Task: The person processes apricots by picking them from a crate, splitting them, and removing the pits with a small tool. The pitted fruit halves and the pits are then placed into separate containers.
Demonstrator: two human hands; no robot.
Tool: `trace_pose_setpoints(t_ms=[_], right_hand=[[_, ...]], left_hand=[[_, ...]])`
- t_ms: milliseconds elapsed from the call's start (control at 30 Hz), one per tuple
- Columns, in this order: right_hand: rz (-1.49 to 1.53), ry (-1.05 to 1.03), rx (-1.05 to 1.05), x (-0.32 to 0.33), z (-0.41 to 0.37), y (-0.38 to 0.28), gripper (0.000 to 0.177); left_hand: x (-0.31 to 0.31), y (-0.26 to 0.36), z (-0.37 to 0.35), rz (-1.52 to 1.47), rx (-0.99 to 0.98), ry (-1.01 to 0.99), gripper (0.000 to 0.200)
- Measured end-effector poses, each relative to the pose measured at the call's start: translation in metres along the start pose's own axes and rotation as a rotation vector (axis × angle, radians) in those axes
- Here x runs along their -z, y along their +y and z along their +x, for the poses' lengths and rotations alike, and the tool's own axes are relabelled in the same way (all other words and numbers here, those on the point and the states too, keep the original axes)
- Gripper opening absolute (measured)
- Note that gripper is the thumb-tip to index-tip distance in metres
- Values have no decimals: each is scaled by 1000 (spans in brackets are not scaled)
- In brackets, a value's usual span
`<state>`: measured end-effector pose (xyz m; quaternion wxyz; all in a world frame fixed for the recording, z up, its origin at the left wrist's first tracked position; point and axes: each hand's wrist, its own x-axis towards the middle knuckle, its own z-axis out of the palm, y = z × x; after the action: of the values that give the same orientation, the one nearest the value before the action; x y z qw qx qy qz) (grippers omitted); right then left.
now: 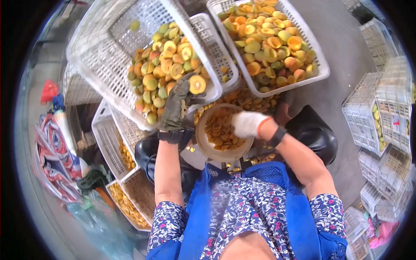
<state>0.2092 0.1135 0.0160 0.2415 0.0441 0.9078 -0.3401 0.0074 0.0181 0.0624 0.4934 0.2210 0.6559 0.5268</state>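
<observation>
Fruit half (198,85), cut face showing with its round centre, is gripped at the fingertips of your left hand (177,104), just beyond the round bowl (211,151) and toward its left. You wear a dark, stained glove on that hand, its fingers curled in on the piece. Your right hand (251,125), in a white glove with an orange cuff, is over the bowl's right rim; it is blurred, and you cannot tell from this view whether its fingers are closed on anything. Small brown pieces (222,130) cover much of the bowl's inside. Beyond the bowl, to its left, a large white crate (86,40) tilts toward you with a heap of fruit (156,69) in it. Beyond the bowl, to its right, a second white crate (291,88) is filled with cut halves (271,43). More brown pieces lie just past the bowl, and stacked crates (362,110) stand well apart to its right.
</observation>
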Motion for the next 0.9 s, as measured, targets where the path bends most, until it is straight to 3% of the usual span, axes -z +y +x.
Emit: trace_pose_setpoints(t_ms=[33,100,133,167,233,300,367,500,600,700,833,867,900], right_hand=[[-2,172,178,2,3,3,22],[216,547,154,19,-1,-6,21],[516,636,128,29,-5,-16,26],[510,632,134,31,-2,-15,26],[-172,968,403,26,5,-12,23],[64,972,325,18,7,-20,16],[-411,1093,289,20,3,-24,14],[-405,941,186,4,4,-21,20],[-405,923,148,-1,6,-26,19],[-334,911,159,-2,6,-29,18],[-289,871,246,4,5,-24,18],[-242,787,262,1,7,-20,19],[-195,703,277,1,8,-17,20]], left_hand=[[-7,4,-15,-396,-70,43,53],[-11,8,-27,-442,-102,95,53],[-11,6,-31,-510,-95,26,51],[-12,3,-32,-580,-85,-47,50],[-19,-4,-32,-611,-71,-8,50],[-32,-7,-32,-573,-141,41,52],[-42,-6,-33,-513,-165,100,54],[-50,-20,-27,-474,-237,74,50],[-60,-33,-22,-186,-431,215,45],[-67,-45,-19,-200,-467,273,44],[-63,-48,-18,125,-586,325,43],[-60,-45,-18,125,-583,327,43],[-57,-38,-18,-6,-435,237,44]])
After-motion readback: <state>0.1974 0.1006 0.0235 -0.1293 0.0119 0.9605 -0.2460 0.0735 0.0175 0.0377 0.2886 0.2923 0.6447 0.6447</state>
